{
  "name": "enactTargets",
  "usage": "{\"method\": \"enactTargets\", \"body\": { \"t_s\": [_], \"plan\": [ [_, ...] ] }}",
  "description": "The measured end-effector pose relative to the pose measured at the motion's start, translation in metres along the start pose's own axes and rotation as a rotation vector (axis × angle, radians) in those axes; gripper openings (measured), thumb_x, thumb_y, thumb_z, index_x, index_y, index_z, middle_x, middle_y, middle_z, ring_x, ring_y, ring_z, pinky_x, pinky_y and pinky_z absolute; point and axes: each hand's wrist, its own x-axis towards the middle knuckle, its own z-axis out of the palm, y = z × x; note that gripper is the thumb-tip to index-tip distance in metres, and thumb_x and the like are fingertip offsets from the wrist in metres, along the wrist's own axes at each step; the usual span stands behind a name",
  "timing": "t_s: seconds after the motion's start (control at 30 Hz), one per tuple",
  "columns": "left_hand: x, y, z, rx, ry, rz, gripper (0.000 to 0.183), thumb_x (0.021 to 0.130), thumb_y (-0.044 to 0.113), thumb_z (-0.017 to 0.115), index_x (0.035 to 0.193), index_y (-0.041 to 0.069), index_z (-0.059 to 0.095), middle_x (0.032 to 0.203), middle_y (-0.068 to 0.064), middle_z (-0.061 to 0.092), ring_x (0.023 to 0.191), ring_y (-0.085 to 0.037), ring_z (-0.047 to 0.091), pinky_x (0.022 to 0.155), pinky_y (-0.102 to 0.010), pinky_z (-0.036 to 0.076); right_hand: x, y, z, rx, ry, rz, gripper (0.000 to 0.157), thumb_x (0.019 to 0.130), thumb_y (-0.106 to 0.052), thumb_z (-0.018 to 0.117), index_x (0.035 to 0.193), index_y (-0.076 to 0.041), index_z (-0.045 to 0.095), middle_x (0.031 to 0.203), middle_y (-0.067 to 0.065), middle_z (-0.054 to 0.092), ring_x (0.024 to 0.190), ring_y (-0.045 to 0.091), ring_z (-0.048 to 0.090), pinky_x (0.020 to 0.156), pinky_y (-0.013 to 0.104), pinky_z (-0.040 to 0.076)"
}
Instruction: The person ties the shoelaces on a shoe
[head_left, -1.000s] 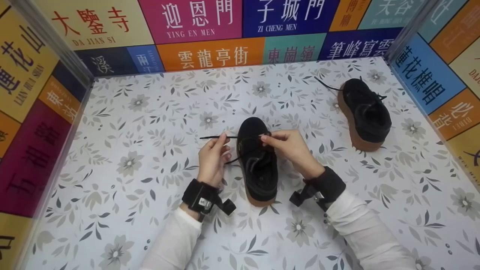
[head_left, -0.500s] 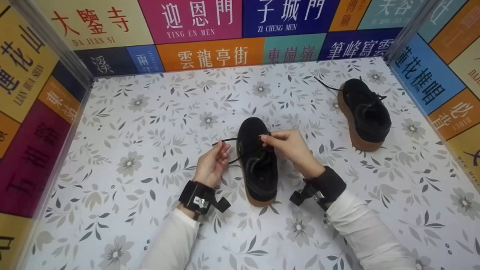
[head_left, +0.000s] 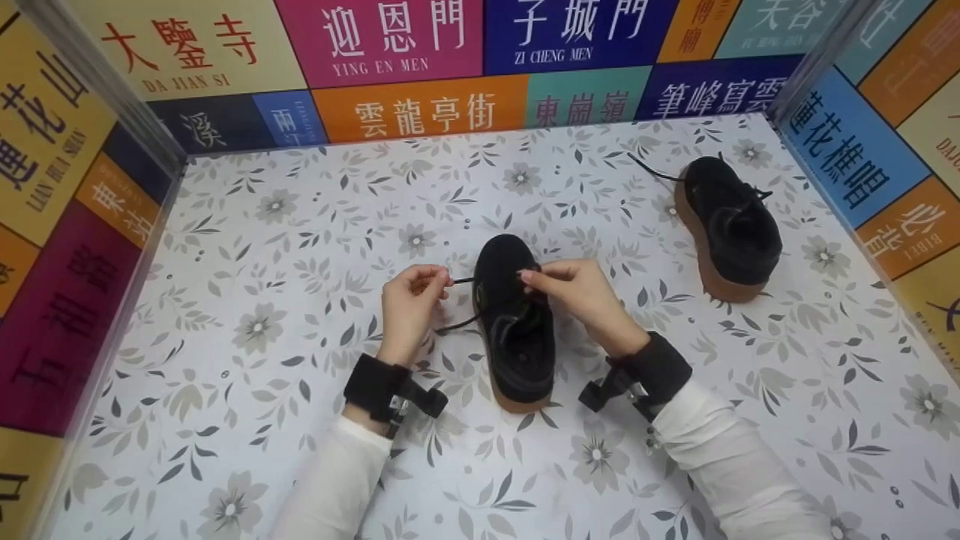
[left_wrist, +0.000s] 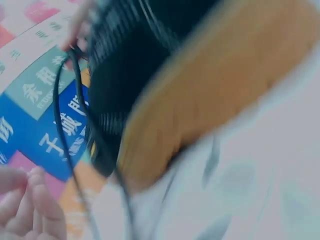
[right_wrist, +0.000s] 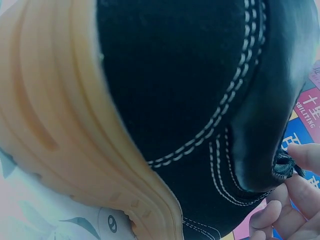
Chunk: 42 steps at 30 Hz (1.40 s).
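Bright walls with big letters stand at the back and on both sides of a white table that has grey flowers and leaves all over it. From the left, a white sleeve comes in, with a black band around the wrist. The left hand is beside the toe of a shoe, with its thumb and fingertips close together. A thin black lace runs from the shoe right up to those fingertips, but I cannot tell if they pinch it. Lower down, a second lace sticks out to the left.

The near shoe sits in the middle of the table, between the two hands. It is black with a brown sole, stands flat, and points its toe at the back wall. White stitching shows on its side. Over its front, the right hand pinches a bit of lace between thumb and finger. That wrist wears a black band too, below another white sleeve. Far to the right, near the back corner, sits the other shoe, with one lace poking out to the left.
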Motion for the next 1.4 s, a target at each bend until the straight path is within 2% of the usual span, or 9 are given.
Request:
{"method": "enactTargets", "body": {
  "t_s": [0.1, 0.2, 0.3, 0.43, 0.57, 0.73, 1.1, 1.27, 1.4],
  "plan": [
    [0.005, 0.004, -0.006, 0.321, -0.040, 0.240, 0.009, 0.098, 0.006, 0.076, 0.098, -0.003, 0.078, 0.089, -0.013, 0.081, 0.075, -0.016, 0.073, 0.068, -0.022, 0.058, 0.001, 0.000, 0.000, 0.003, -0.003, 0.002, 0.012, 0.098, -0.018, 0.078, 0.092, -0.010, 0.084, 0.073, -0.015, 0.075, 0.073, 0.004, 0.063, 0.067, 0.017, 0.046],
    [0.010, 0.005, -0.011, 0.558, -0.111, 0.402, 0.005, 0.095, 0.003, 0.077, 0.098, -0.002, 0.078, 0.095, -0.016, 0.080, 0.084, -0.028, 0.075, 0.080, -0.035, 0.062, 0.001, 0.000, -0.001, 0.000, -0.009, 0.000, 0.013, 0.098, -0.018, 0.077, 0.090, -0.011, 0.084, 0.073, -0.015, 0.075, 0.076, 0.004, 0.065, 0.071, 0.017, 0.047],
    [0.014, 0.005, -0.015, 0.734, -0.178, 0.480, 0.008, 0.092, 0.000, 0.077, 0.100, -0.002, 0.077, 0.097, -0.017, 0.078, 0.092, -0.035, 0.072, 0.088, -0.046, 0.060, 0.002, 0.000, -0.002, -0.012, -0.010, 0.000, 0.014, 0.098, -0.018, 0.077, 0.088, -0.011, 0.084, 0.072, -0.016, 0.074, 0.076, 0.004, 0.064, 0.072, 0.018, 0.047],
    [0.018, 0.005, -0.017, 0.856, -0.223, 0.514, 0.012, 0.090, 0.000, 0.079, 0.103, -0.002, 0.078, 0.097, -0.017, 0.076, 0.097, -0.037, 0.070, 0.092, -0.048, 0.059, 0.002, -0.001, -0.002, -0.032, -0.005, -0.017, 0.016, 0.098, -0.017, 0.077, 0.090, -0.006, 0.084, 0.071, -0.018, 0.073, 0.075, 0.003, 0.060, 0.069, 0.017, 0.045],
    [0.022, 0.006, -0.017, 0.892, -0.252, 0.519, 0.011, 0.090, -0.001, 0.079, 0.101, -0.003, 0.079, 0.096, -0.018, 0.075, 0.096, -0.038, 0.071, 0.090, -0.049, 0.060, 0.003, -0.001, -0.001, -0.040, -0.003, -0.041, 0.015, 0.098, -0.014, 0.077, 0.093, -0.003, 0.084, 0.071, -0.020, 0.073, 0.073, 0.002, 0.057, 0.067, 0.016, 0.044],
    [0.023, 0.007, -0.015, 0.911, -0.270, 0.505, 0.010, 0.089, 0.001, 0.080, 0.099, -0.001, 0.080, 0.096, -0.017, 0.075, 0.098, -0.038, 0.072, 0.090, -0.050, 0.060, 0.003, -0.001, 0.000, -0.038, -0.007, -0.040, 0.014, 0.098, -0.013, 0.076, 0.087, -0.009, 0.084, 0.070, -0.019, 0.073, 0.072, 0.002, 0.056, 0.065, 0.016, 0.043],
    [0.018, 0.013, 0.000, 0.721, -0.314, 0.665, 0.013, 0.092, 0.008, 0.080, 0.102, 0.000, 0.080, 0.101, -0.016, 0.077, 0.099, -0.036, 0.072, 0.092, -0.046, 0.060, 0.002, -0.002, -0.001, -0.018, -0.007, -0.025, 0.012, 0.098, -0.013, 0.076, 0.089, -0.011, 0.084, 0.071, -0.018, 0.073, 0.077, 0.002, 0.062, 0.070, 0.016, 0.047],
    [0.016, 0.016, 0.007, 0.654, -0.339, 0.699, 0.012, 0.094, 0.010, 0.078, 0.100, 0.000, 0.080, 0.099, -0.014, 0.078, 0.096, -0.033, 0.072, 0.089, -0.044, 0.060, 0.002, -0.001, -0.001, -0.014, -0.013, -0.038, 0.012, 0.098, -0.011, 0.075, 0.092, -0.007, 0.085, 0.071, -0.018, 0.073, 0.078, 0.001, 0.064, 0.071, 0.016, 0.048],
    [0.014, 0.017, 0.008, 0.625, -0.345, 0.711, 0.009, 0.094, 0.008, 0.078, 0.097, 0.000, 0.080, 0.097, -0.014, 0.078, 0.093, -0.030, 0.074, 0.087, -0.040, 0.062, 0.002, -0.001, -0.001, -0.011, -0.016, -0.033, 0.014, 0.099, -0.011, 0.075, 0.088, -0.011, 0.084, 0.071, -0.018, 0.073, 0.079, 0.002, 0.064, 0.073, 0.016, 0.048]
  ]
}}
